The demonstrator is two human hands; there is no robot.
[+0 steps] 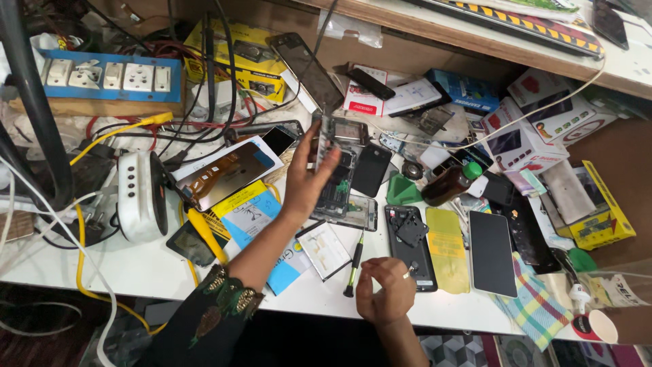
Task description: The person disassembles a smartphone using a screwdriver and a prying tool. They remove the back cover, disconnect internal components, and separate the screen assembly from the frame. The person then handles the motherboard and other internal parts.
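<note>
Our left hand (309, 178) gripped a phone frame (324, 144) upright; our right hand (386, 291) was curled shut, maybe pinching something tiny, beside the screwdriver (353, 264).

Counted on the bench: two hands, left (307, 178) and right (384, 291); one screwdriver (353, 264); one brown bottle (449, 184); one blue socket strip (112, 75); one yellow film sheet (446, 249); one checked cloth (536, 304); one green wedge (403, 191).

A white workbench (156, 268) carries phones (492, 253), boxes (523, 144), a screwdriver (354, 264).
</note>
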